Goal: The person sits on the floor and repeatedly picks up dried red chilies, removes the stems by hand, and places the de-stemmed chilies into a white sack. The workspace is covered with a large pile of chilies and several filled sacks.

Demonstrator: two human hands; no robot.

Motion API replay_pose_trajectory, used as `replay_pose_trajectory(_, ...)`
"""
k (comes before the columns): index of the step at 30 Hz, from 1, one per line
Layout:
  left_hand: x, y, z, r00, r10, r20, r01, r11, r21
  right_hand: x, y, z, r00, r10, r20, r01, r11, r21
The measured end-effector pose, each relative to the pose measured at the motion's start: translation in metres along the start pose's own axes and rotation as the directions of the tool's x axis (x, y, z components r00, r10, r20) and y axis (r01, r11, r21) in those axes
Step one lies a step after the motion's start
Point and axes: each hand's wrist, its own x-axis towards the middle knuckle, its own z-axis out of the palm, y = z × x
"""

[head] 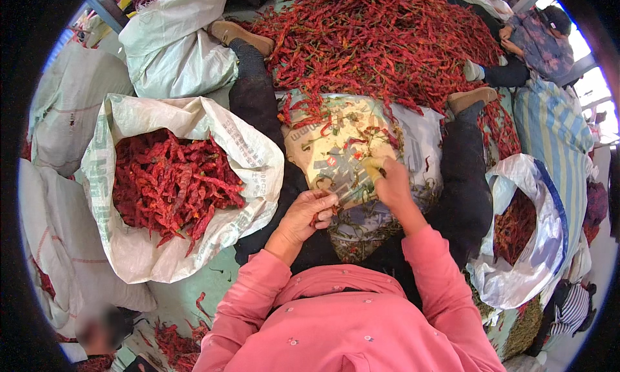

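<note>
My left hand (310, 211) is curled around red dried chili peppers, bits of which show between the fingers (316, 221). To its right, above a plastic sheet (310, 147) spread between my legs, is my right hand (390, 180). Yellow coverings (373, 167) wrap some of its fingers, which are bent together; whether they pinch a stem cannot be made out. Loose green stems (339, 144) and a few red chili peppers (357, 141) are scattered over the sheet. More stems and scraps (361, 243) have gathered near my lap.
A large heap of red chili peppers (382, 42) lies beyond the sheet. On the left stands an open white woven sack (252, 178) filled with chili peppers (174, 183); another open sack (513, 289) is at right. Full sacks (77, 105) line the left. A person (542, 42) sits at upper right.
</note>
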Motion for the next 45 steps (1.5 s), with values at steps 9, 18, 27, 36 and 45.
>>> replay_pose_trajectory(9,0.011,-0.001,-0.011,0.996,0.066,-0.055,-0.077,0.970,-0.231,0.048,0.025,0.018,0.951,0.019,0.308,0.130,0.881,-0.455)
replay_pose_trajectory(18,0.018,-0.002,-0.009,0.991,0.048,-0.124,-0.072,0.977,-0.202,0.035,0.020,0.015,0.944,0.012,0.329,0.155,0.866,-0.475)
replay_pose_trajectory(27,0.019,-0.001,-0.007,0.985,0.033,-0.169,-0.062,0.984,-0.169,0.070,0.029,0.026,0.935,-0.091,0.342,0.266,0.820,-0.507)
replay_pose_trajectory(36,0.020,-0.001,-0.006,0.993,0.047,-0.110,-0.062,0.988,-0.142,0.056,0.015,0.023,0.934,0.056,0.353,0.202,0.731,-0.651)
replay_pose_trajectory(45,0.026,-0.007,-0.014,0.997,-0.004,-0.076,-0.027,0.916,-0.401,0.002,-0.087,0.005,0.902,-0.059,0.428,0.215,0.921,-0.325)
